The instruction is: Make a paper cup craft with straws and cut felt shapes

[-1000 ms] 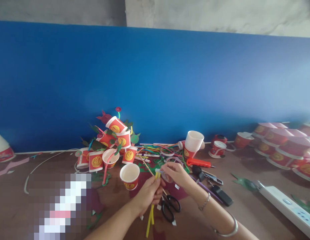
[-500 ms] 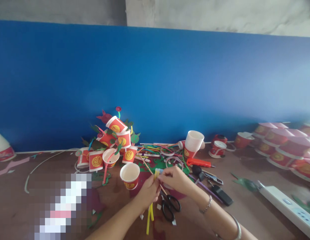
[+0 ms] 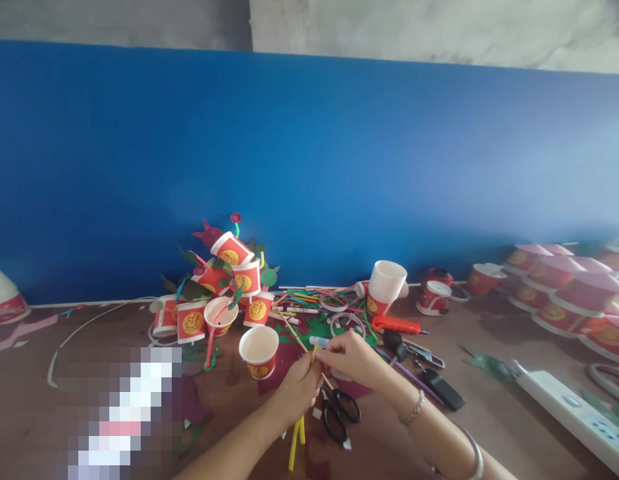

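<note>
My left hand (image 3: 298,388) is closed around a yellow straw (image 3: 292,447). Two yellow lengths stick out below the fist, and a short yellow end shows above it. My right hand (image 3: 353,360) pinches at that upper end, its fingertips meeting my left thumb. A small white and light-blue tube (image 3: 318,341) shows just behind the right fingertips; whether they touch it I cannot tell. Black-handled scissors (image 3: 335,417) lie under the hands, beside a thin wooden stick (image 3: 294,329). An upright red and white paper cup (image 3: 259,350) stands left of the hands.
Decorated paper cups (image 3: 192,322) are piled at the back left. Straws and pens (image 3: 299,303) lie behind the hands, near stacked cups (image 3: 386,287). An orange cutter (image 3: 396,325), a key fob (image 3: 442,389) and a white power strip (image 3: 576,413) lie to the right.
The yellow straw has slipped slightly lower in my left hand, with less showing above the fist. Both hands stay almost in place.
</note>
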Action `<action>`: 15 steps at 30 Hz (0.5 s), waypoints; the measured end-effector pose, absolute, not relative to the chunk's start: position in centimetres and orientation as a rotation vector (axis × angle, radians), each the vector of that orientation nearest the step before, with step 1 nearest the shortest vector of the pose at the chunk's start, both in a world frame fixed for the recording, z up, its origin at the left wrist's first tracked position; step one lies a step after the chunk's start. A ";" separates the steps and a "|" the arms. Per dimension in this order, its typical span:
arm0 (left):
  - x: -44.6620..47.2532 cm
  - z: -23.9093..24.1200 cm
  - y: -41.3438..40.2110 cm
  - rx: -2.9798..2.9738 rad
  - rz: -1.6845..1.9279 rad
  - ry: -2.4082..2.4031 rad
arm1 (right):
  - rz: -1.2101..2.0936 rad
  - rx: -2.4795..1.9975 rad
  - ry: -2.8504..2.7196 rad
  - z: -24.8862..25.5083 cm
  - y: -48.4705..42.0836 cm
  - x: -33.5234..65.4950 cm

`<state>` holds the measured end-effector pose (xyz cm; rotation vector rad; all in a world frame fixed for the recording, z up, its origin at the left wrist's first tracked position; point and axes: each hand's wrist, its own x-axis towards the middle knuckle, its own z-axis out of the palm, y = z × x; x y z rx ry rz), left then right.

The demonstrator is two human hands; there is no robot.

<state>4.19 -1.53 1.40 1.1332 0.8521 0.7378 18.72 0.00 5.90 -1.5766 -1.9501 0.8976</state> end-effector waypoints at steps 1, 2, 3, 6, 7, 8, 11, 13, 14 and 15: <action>4.2 1.5 -1.6 1.132 0.736 0.850 | 0.889 -1.589 -1.953 5.9 0.0 18.7; 4.2 1.5 -1.6 1.134 0.734 0.847 | 0.875 -1.602 -1.956 5.9 0.0 18.8; 4.1 1.6 -1.6 1.139 0.733 0.844 | 0.860 -1.612 -1.959 5.9 0.0 18.8; 4.1 1.7 -1.7 1.155 0.731 0.840 | 0.833 -1.632 -1.965 5.8 0.0 18.8; 4.1 1.8 -1.7 1.157 0.730 0.841 | 0.827 -1.639 -1.964 5.8 0.0 18.8; 4.2 1.8 -1.8 1.160 0.728 0.841 | 0.820 -1.646 -1.966 5.9 0.0 18.8; 4.2 1.8 -1.8 1.179 0.735 0.852 | 0.782 -1.672 -1.989 6.0 -0.1 18.8; 4.2 1.6 -1.8 1.201 0.745 0.863 | 0.734 -1.690 -1.998 6.1 -0.2 18.8; 4.1 1.5 -1.7 1.213 0.748 0.871 | 0.710 -1.702 -1.994 6.1 -0.2 18.8; 4.1 1.4 -1.7 1.225 0.750 0.879 | 0.690 -1.714 -1.986 6.0 -0.2 18.8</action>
